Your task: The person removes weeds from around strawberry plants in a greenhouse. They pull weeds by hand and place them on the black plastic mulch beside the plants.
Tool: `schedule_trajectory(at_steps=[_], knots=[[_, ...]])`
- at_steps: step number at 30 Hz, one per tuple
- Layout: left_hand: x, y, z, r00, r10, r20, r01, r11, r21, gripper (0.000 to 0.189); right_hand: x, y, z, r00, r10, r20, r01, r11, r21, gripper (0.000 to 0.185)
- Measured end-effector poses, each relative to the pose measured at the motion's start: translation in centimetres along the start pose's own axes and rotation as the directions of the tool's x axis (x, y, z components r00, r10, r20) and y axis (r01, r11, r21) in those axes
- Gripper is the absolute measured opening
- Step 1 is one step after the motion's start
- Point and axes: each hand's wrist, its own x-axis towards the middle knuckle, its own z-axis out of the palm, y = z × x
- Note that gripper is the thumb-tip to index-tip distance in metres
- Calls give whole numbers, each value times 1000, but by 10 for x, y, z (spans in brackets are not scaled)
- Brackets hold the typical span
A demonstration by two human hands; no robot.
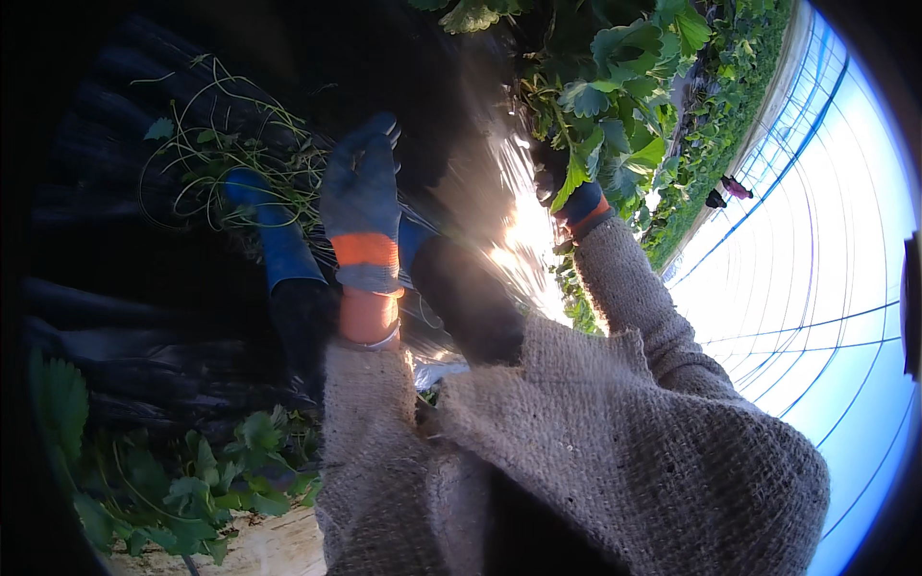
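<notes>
My left hand (pixel 362 183), in a grey-blue glove with an orange band, hangs above the furrow with its fingers extended and slightly bent. Nothing shows in it, though its palm side is hidden. Just left of it lies a loose tangle of thin green stems (pixel 238 140), partly over a blue boot (pixel 277 223). My right hand (pixel 582 204), gloved alike, reaches in at the base of a leafy strawberry plant (pixel 619 101). Leaves and dark shade cover its fingers, so its grip cannot be made out.
Shiny black plastic film (pixel 518 216) covers the bed, with strong glare. More strawberry plants (pixel 194 482) grow at lower left. A further plant row (pixel 702 144) runs along the right under a hooped tunnel (pixel 807 252). A distant person (pixel 736 189) appears there.
</notes>
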Motion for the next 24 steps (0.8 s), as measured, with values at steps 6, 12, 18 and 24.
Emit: schedule_trajectory(at_steps=[6,12,18,24], knots=[[1,-1,-5,1000,3,8,-3,999,-34,22,-2,-16,35,995,72,69,-35,896,-442,46],[0,3,-6,1000,-3,-22,2,999,-34,21,-43,-66,72,991,-129,29,34,37,-999,59],[-1,8,-4,1000,-1,17,0,998,60,27,-26,-123,120,948,-315,37,222,576,-787,48],[-2,10,-5,999,31,-28,-30,999,42,21,29,-101,110,872,-483,-75,214,516,-830,44]])
